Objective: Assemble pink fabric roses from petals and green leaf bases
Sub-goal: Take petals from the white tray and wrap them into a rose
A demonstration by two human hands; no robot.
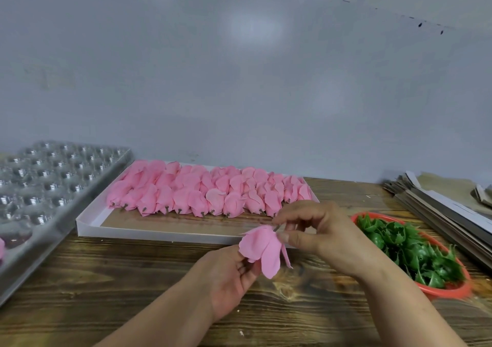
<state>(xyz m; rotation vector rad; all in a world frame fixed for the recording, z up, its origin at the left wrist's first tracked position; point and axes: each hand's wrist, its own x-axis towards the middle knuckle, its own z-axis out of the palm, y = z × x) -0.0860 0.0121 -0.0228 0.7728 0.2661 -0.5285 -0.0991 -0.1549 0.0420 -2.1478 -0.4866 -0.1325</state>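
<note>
no readable text, no labels, no brands, no numbers, no signs

We see one pink petal cluster [262, 250] held above the table's near centre, petals drooping downward, its short dark stem pointing up and right. Behind it, rows of pink petal heads [207, 189] lie in a white tray [87, 223], stems toward us. At right, green leaf bases [410, 253] fill a red basket [452, 292].

The wooden table [111, 280] bears a white tray [165, 233], red basket [452, 292], clear blister tray [53, 187] and seemingly cardboard strips [439, 208].
</note>
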